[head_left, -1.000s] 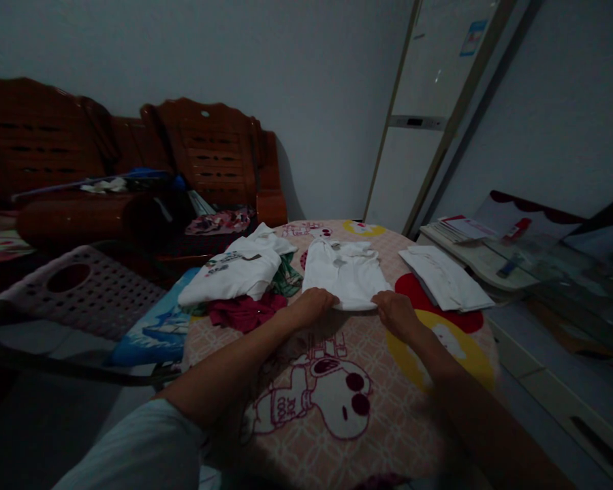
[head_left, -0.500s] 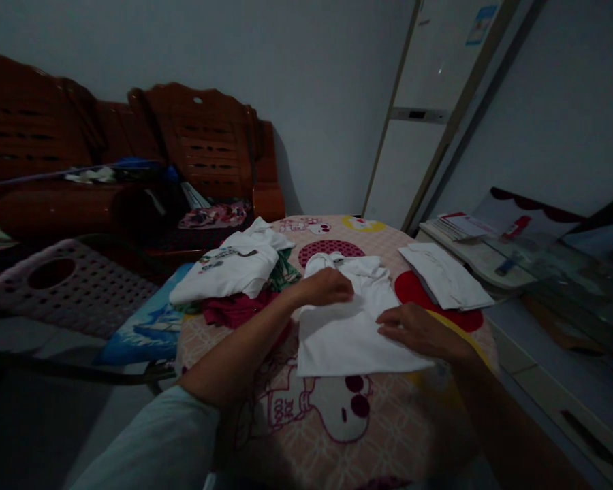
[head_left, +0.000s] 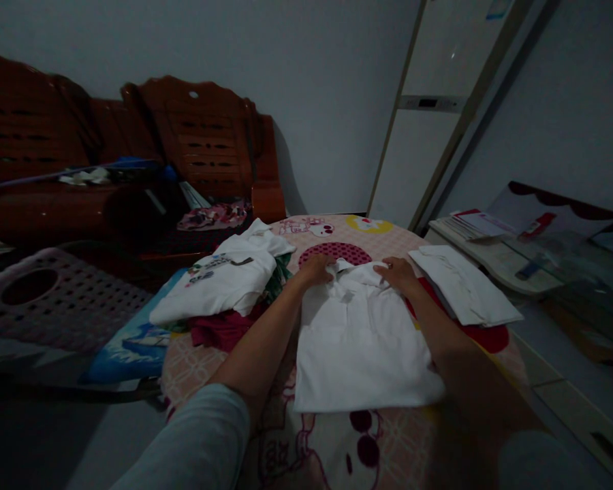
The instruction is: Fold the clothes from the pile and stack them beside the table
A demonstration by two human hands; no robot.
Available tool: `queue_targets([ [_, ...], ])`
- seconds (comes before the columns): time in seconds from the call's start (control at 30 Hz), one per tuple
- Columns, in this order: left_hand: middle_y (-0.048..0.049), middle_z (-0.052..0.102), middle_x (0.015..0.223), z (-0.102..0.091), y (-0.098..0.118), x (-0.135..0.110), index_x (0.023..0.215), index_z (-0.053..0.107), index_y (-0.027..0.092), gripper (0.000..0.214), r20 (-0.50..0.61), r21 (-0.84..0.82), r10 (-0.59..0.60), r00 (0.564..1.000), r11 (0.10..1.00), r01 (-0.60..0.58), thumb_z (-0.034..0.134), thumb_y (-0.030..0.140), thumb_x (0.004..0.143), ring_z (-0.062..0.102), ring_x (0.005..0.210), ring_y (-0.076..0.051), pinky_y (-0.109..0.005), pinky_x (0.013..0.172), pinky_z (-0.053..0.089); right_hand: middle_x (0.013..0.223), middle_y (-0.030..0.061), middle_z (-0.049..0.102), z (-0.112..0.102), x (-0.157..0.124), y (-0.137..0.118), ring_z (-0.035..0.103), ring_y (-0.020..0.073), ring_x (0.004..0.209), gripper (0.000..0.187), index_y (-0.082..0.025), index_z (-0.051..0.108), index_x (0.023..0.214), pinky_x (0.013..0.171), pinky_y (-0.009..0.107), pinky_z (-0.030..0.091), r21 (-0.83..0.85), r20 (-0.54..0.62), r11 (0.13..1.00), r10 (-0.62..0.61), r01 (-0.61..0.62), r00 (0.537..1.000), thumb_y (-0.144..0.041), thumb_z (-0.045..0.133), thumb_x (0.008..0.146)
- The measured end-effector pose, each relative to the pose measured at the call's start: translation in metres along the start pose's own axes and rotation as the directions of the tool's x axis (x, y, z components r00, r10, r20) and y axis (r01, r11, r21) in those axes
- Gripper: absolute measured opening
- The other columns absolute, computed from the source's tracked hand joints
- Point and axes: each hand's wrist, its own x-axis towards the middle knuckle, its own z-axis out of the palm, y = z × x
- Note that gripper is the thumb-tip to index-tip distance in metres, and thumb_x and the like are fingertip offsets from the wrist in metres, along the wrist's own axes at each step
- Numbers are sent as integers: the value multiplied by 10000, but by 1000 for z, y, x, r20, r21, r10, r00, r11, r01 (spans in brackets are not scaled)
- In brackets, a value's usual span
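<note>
A white shirt [head_left: 360, 347] lies spread flat on a round table with a pink cartoon-print cloth [head_left: 332, 446]. My left hand [head_left: 317, 267] grips the shirt's far left corner near the collar, fingers curled into the fabric. At the far right corner my right hand [head_left: 399, 272] pinches the cloth in the same way. Both forearms stretch out over the shirt's sides.
A pile of clothes with a white printed top [head_left: 219, 282] sits at the table's left. A folded white garment [head_left: 464, 292] lies at the right. Behind are wooden chairs [head_left: 204, 146], a perforated plastic stool [head_left: 56, 303], a tall white cabinet [head_left: 429, 116] and a cluttered shelf [head_left: 495, 255].
The shirt was pulled toward me and unfolded to full length. Both hands then moved from its near edge up to the far collar end.
</note>
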Motion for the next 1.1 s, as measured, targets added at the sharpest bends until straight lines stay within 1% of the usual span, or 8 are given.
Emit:
queue_targets([
  [0.17,-19,714,1158,-12,-11,4,1119,720,230,431,98,-30,56,994,998,-53,743,202,690,639,1092,-204,-244,962,457,614,-2,655,16,6,16,606,168,611,109,-178,668,664,587,265,463,429,-84,896,166,-115,983,-206,708,567],
  [0.37,-27,664,1267,-25,-13,-4,1193,692,244,572,222,-99,196,955,979,-178,710,87,643,612,1136,-207,-238,984,428,520,-58,578,12,5,26,537,118,472,251,-191,629,677,484,244,468,818,35,536,317,-210,948,-270,767,483],
  [0.57,-22,721,850,-23,-22,2,821,740,176,214,39,-272,120,992,957,-105,681,120,624,645,846,-188,-248,788,466,584,-35,642,0,1,20,588,125,504,221,-188,642,681,482,238,498,884,48,422,347,-202,937,-195,726,476],
  [0.63,3,665,704,-24,-32,2,750,686,157,145,-61,-485,22,998,873,-49,657,136,609,608,698,-152,-227,657,448,631,-18,672,-1,0,20,600,126,526,196,-183,653,663,487,236,500,886,48,419,344,-200,938,-183,711,475],
  [0.73,37,562,571,-29,-47,-2,670,591,150,99,-138,-767,-134,981,641,-20,593,128,573,513,539,-99,-193,529,373,679,-4,695,1,0,23,610,126,561,148,-179,647,604,518,244,512,893,47,407,335,-190,941,-178,704,467],
  [0.87,43,527,547,-36,-55,-10,653,555,159,83,-219,-871,-208,953,482,-95,542,147,571,464,496,-78,-188,514,361,645,-8,678,3,1,28,595,124,564,130,-182,632,571,570,281,536,896,38,411,310,-170,950,-191,720,476],
  [0.97,27,587,586,-40,-53,-13,715,621,154,135,-217,-812,-161,963,577,-87,531,185,620,510,537,-96,-200,546,384,657,-5,685,3,0,29,609,136,591,123,-186,644,590,597,292,545,882,35,443,281,-162,959,-198,722,496],
  [1.1,-8,653,598,-48,-42,-14,683,697,157,168,-72,-412,-139,988,906,97,585,282,700,568,585,-139,-228,558,371,663,3,694,3,-3,28,626,153,611,112,-192,669,640,608,299,548,856,24,494,259,-154,966,-223,708,540],
])
